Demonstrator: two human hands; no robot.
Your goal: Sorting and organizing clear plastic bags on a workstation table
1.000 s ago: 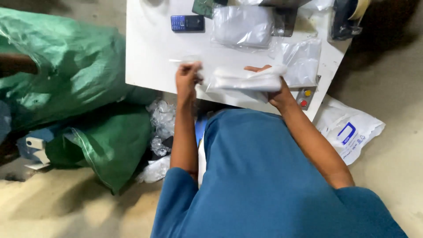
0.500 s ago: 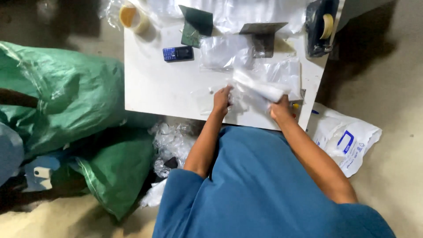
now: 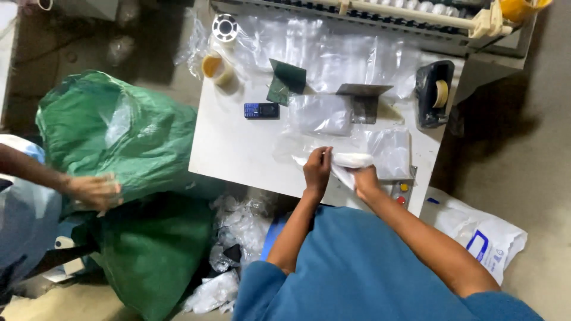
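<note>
Left hand (image 3: 317,171) fingers pinch the white folded packet (image 3: 348,160) at its left end; right hand (image 3: 364,180) fingers clamp its right end, just above the bench (image 3: 238,148) front edge.

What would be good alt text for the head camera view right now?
A person in a blue shirt holds a white folded item in a clear bag with left hand and right hand over a white table. A co-worker's hand touches a big green sack.

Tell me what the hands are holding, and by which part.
Both grip a white folded item in clear plastic: left hand at its left end, right hand under its right end.
</note>
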